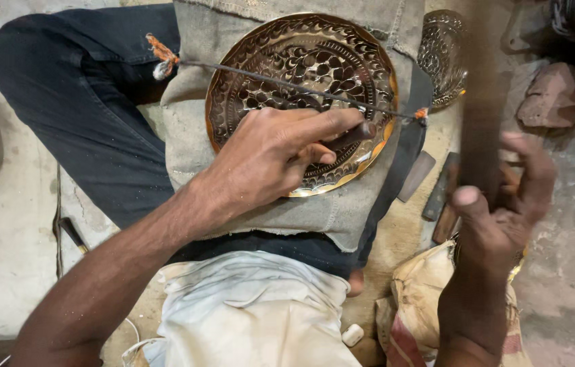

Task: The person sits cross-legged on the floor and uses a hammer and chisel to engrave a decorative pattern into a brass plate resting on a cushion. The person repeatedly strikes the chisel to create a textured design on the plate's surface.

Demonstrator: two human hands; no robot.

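Left hand [270,153] clenched around a dark chisel [355,134], its tip on the engraved brass plate [301,68]. Right hand [498,204] grasping a blurred wooden mallet handle [481,102], right of the plate. Plate rests on a cloth pad [314,211] over the lap; second plate [442,58] far right.

view: head, single camera | position: worn on the person's head, above the lap | facing: steeply down at the engraved brass plate [301,102] on a cloth pad [260,211] | range: close, forearms fill the near frame | shared: none, one view
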